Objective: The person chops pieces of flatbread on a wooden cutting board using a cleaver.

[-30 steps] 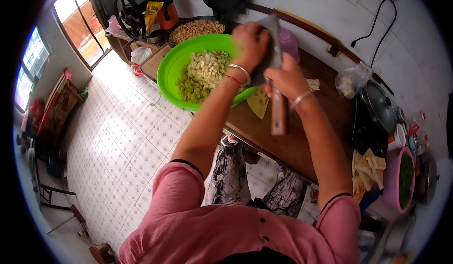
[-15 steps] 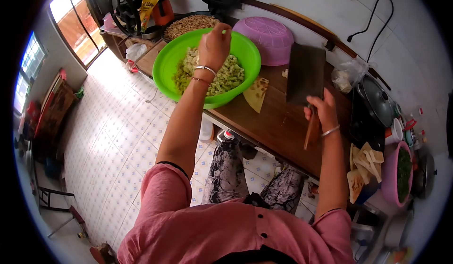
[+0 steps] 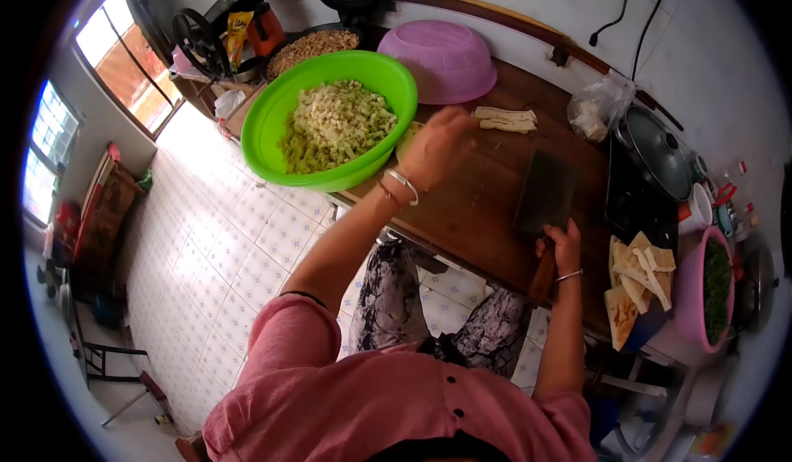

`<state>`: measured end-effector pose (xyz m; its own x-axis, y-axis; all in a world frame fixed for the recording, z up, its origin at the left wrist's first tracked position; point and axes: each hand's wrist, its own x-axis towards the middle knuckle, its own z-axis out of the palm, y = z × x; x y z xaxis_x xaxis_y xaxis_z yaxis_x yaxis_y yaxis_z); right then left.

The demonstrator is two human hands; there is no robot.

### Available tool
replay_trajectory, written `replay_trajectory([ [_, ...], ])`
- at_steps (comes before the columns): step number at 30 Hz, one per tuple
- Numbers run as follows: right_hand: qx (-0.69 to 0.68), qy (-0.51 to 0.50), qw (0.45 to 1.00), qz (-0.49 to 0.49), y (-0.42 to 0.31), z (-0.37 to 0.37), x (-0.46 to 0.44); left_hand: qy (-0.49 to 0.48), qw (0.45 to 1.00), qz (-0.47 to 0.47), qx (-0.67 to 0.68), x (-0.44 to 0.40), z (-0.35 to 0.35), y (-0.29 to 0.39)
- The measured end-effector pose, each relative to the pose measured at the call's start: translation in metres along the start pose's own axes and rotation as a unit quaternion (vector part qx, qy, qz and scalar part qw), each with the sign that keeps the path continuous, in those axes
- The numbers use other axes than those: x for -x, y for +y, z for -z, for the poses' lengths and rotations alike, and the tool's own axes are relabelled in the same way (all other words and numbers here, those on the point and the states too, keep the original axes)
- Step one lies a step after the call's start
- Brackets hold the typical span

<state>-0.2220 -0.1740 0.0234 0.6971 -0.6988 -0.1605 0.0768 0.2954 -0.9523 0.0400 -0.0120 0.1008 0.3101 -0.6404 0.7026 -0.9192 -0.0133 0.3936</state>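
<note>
My right hand (image 3: 563, 247) is wrapped round the wooden handle of a cleaver (image 3: 546, 190), its broad dark blade lying over the wooden table. My left hand (image 3: 441, 147) is over the table, right of a green basin (image 3: 257, 144). Motion blurs its fingers, so I cannot see what, if anything, is in them. Chopped pale and green pieces (image 3: 338, 124) are heaped in the basin. Just beyond my left hand lie several pale strips (image 3: 506, 120), side by side. A piece of flatbread (image 3: 407, 139) shows partly behind that hand.
An upturned pink basket (image 3: 437, 62) stands at the back beside a pan of brown bits (image 3: 312, 52). To the right are a lidded pan (image 3: 657, 153), a plastic bag (image 3: 598, 109), stacked flatbread pieces (image 3: 639, 276) and a pink basin of chopped greens (image 3: 716, 289).
My left hand has moved from above the green basin rightward over the table. My right hand has lowered the cleaver towards me. The pale strips, mostly hidden before, now show.
</note>
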Motion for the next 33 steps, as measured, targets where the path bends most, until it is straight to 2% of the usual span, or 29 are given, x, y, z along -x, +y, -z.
replay_trajectory([
  [3, -0.025, -0.011, 0.999, 0.016, -0.001, -0.002, 0.007, -0.063, 0.996, 0.047, 0.042, 0.028, -0.035, -0.013],
  [5, -0.049, -0.022, 0.998, 0.017, -0.008, -0.004, 0.015, -0.042, 0.98, 0.089, -0.174, 0.049, -0.054, -0.039],
  [6, -0.068, -0.031, 0.997, 0.019, -0.01, -0.004, 0.017, -0.045, 0.979, 0.089, -0.176, 0.053, -0.056, -0.048],
  [8, -0.072, -0.027, 0.997, 0.022, -0.008, -0.003, 0.015, -0.072, 0.96, 0.25, -0.105, 0.056, -0.058, -0.065],
  [9, -0.073, -0.024, 0.997, 0.026, -0.006, -0.001, 0.015, -0.075, 0.96, 0.249, -0.107, 0.058, -0.061, -0.071],
  [11, -0.081, -0.026, 0.996, 0.022, -0.005, 0.002, 0.012, -0.028, 0.964, 0.215, -0.155, 0.059, -0.067, -0.083],
  [15, -0.091, -0.029, 0.995, 0.009, -0.007, 0.004, 0.012, -0.048, 0.962, 0.222, -0.149, 0.045, -0.066, -0.074],
  [17, -0.096, -0.033, 0.995, 0.008, -0.006, 0.006, 0.01, -0.026, 0.955, 0.175, -0.24, 0.042, -0.073, -0.088],
  [21, -0.103, -0.039, 0.994, 0.013, -0.003, 0.008, 0.009, -0.053, 0.963, 0.149, -0.217, 0.034, -0.071, -0.094],
  [23, -0.103, -0.036, 0.994, 0.013, -0.003, 0.008, 0.009, -0.144, 0.966, 0.186, -0.11, 0.024, -0.059, -0.076],
  [24, -0.102, -0.034, 0.994, 0.012, -0.002, 0.007, 0.008, -0.145, 0.965, 0.186, -0.112, 0.028, -0.062, -0.073],
  [26, -0.104, -0.04, 0.994, 0.009, -0.004, 0.006, 0.008, -0.107, 0.98, 0.076, -0.149, 0.04, -0.076, -0.063],
  [27, -0.103, -0.043, 0.994, 0.008, -0.005, 0.006, 0.008, -0.109, 0.98, 0.076, -0.151, 0.043, -0.076, -0.051],
  [29, -0.102, -0.044, 0.994, 0.008, -0.004, 0.007, 0.008, -0.085, 0.995, 0.059, -0.008, 0.045, -0.073, -0.025],
  [30, -0.097, -0.045, 0.994, 0.007, -0.004, 0.008, 0.008, -0.085, 0.995, 0.059, -0.005, 0.049, -0.08, -0.036],
  [31, -0.095, -0.043, 0.994, 0.007, -0.005, 0.009, 0.008, -0.068, 0.995, 0.003, -0.074, 0.051, -0.084, -0.049],
  [33, -0.103, -0.033, 0.994, 0.007, -0.004, 0.009, 0.009, -0.05, 0.988, -0.054, -0.139, 0.058, -0.086, -0.064],
])
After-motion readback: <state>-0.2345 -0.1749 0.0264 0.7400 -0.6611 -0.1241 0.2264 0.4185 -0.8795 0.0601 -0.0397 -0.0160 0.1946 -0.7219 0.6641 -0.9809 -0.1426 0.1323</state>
